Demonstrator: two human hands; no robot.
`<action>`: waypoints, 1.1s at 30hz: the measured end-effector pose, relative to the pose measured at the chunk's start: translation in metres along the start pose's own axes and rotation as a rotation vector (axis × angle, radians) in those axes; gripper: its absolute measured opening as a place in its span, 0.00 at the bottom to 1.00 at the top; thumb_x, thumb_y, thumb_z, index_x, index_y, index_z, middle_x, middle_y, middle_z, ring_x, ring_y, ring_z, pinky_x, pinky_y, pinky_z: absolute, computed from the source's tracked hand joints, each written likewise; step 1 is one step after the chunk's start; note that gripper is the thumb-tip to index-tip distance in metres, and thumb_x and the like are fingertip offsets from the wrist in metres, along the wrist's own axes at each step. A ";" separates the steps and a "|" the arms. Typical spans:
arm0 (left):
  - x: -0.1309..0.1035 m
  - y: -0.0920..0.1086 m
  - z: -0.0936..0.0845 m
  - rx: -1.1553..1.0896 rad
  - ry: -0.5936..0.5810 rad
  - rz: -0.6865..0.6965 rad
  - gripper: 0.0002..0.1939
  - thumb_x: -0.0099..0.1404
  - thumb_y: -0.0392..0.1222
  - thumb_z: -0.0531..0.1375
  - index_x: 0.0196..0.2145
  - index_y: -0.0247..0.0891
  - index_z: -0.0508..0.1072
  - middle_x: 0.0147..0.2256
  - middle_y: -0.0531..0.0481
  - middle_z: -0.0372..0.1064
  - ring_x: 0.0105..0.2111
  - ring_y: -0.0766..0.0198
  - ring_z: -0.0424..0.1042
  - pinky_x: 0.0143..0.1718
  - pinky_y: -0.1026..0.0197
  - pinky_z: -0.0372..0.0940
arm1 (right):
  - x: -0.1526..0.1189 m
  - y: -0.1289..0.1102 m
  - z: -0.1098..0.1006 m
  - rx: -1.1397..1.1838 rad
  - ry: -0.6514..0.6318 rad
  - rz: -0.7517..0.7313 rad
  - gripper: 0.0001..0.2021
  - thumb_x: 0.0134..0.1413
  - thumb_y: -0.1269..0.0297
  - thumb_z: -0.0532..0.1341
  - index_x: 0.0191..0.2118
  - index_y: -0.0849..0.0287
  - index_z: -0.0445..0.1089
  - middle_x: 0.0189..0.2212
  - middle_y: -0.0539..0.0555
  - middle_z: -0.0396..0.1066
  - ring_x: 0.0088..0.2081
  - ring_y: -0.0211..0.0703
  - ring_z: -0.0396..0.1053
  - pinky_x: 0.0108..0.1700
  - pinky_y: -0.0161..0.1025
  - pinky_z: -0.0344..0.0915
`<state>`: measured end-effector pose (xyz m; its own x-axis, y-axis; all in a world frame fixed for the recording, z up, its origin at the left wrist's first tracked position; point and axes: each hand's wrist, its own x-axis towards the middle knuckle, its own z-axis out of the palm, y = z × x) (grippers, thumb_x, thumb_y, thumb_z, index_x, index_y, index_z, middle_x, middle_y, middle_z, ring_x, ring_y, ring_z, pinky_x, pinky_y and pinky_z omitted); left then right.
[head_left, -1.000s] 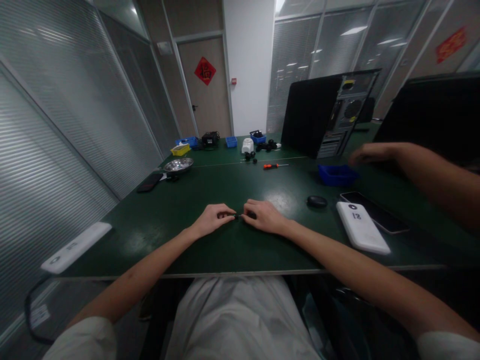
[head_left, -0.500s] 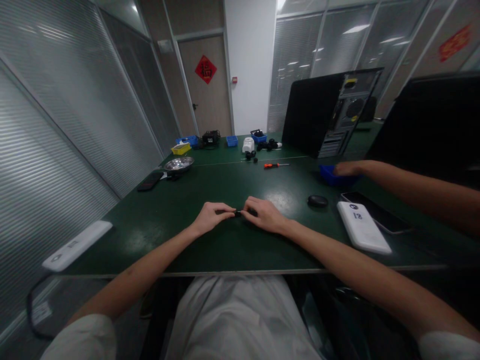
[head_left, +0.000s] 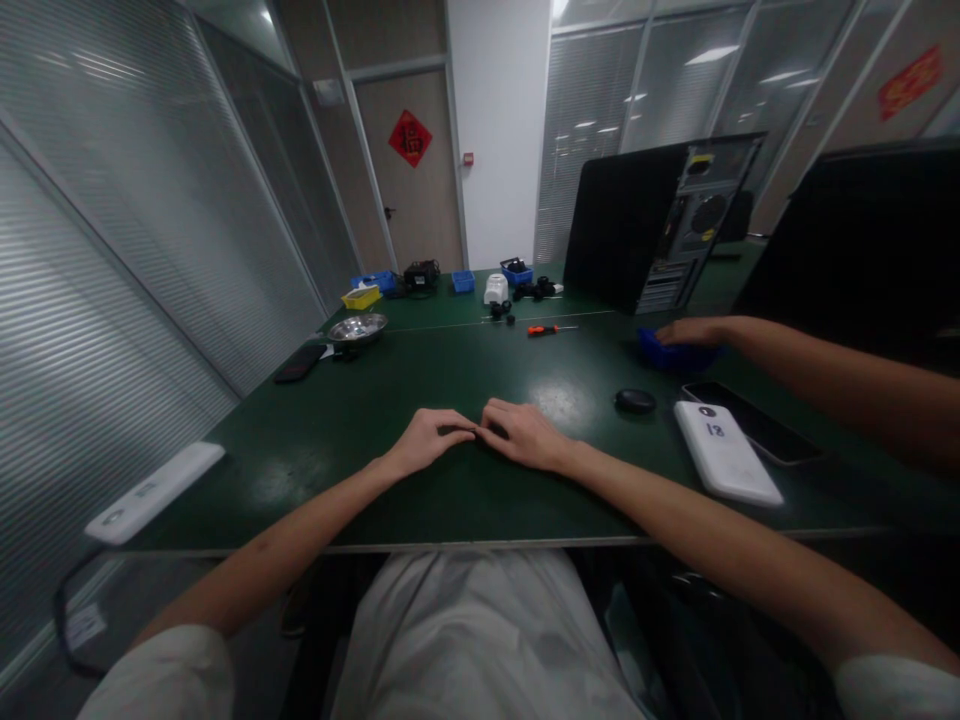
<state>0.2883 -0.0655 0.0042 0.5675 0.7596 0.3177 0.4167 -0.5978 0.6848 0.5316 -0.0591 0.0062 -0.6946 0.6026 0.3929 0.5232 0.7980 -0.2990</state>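
Above the near middle of the green table [head_left: 420, 380], my left hand [head_left: 431, 440] and my right hand [head_left: 521, 433] meet at their fingertips. Both hands are closed in a pinch. Between the tips there is only a hint of something small and dark, too small to name and mostly hidden by the fingers. A black mouse-like object [head_left: 634, 401] lies to the right of my right hand. An orange and black screwdriver [head_left: 543, 330] lies farther back.
Another person's hand [head_left: 686, 331] reaches into a blue bin [head_left: 675, 356] at the right. Nearby are a white power bank-like device [head_left: 726, 452], a dark phone [head_left: 757, 425] and a computer case [head_left: 630, 230]. A metal bowl [head_left: 358, 329] stands back left.
My fingertips have come together, and the small black piece that showed between them is now mostly hidden. The other person's hand has shifted slightly left in the blue bin.
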 end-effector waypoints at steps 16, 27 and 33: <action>0.010 -0.022 -0.013 0.254 0.005 0.040 0.13 0.71 0.46 0.60 0.41 0.40 0.83 0.41 0.44 0.75 0.43 0.56 0.73 0.48 0.56 0.66 | -0.001 0.005 0.001 -0.031 -0.020 0.018 0.09 0.68 0.57 0.58 0.42 0.56 0.70 0.39 0.52 0.70 0.33 0.38 0.66 0.34 0.36 0.53; -0.001 0.000 -0.008 0.229 -0.053 0.112 0.13 0.70 0.46 0.62 0.49 0.42 0.79 0.48 0.44 0.73 0.51 0.55 0.68 0.55 0.52 0.64 | -0.002 0.008 -0.002 -0.021 0.017 0.022 0.08 0.68 0.58 0.57 0.41 0.57 0.69 0.38 0.52 0.70 0.33 0.38 0.66 0.34 0.36 0.53; 0.000 -0.007 -0.017 0.225 -0.038 0.094 0.10 0.70 0.45 0.62 0.44 0.40 0.80 0.48 0.44 0.74 0.52 0.55 0.70 0.56 0.52 0.63 | -0.001 0.007 -0.002 -0.010 0.014 0.026 0.08 0.68 0.59 0.58 0.41 0.57 0.70 0.38 0.52 0.71 0.34 0.38 0.66 0.34 0.36 0.53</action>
<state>0.2730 -0.0571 0.0099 0.6357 0.6905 0.3452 0.5063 -0.7105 0.4888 0.5375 -0.0542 0.0055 -0.6739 0.6230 0.3971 0.5457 0.7821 -0.3010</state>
